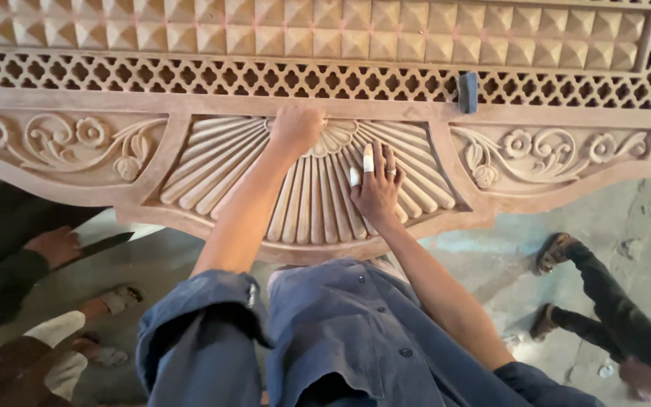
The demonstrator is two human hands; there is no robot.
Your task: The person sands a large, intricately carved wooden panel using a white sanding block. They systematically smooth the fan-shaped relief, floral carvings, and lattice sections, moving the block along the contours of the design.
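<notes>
A large carved wooden panel [325, 105] stretches across the view, with a fan-shaped fluted carving [220, 162] in its middle. My left hand [296, 128] is curled into a loose fist and presses on the top centre of the fan; whether it grips anything is hidden. My right hand [377, 188] lies flat on the flutes just to the right, fingers spread, with white tape on two fingertips and a ring on one finger. It holds nothing.
Floral scroll carvings [69, 143] flank the fan, with lattice and pyramid-stud bands above. A small dark block [468, 92] rests on the lattice. Other people stand close: sandalled feet [107, 301] and a hand [56, 245] at left, legs [604, 301] at right on the concrete floor.
</notes>
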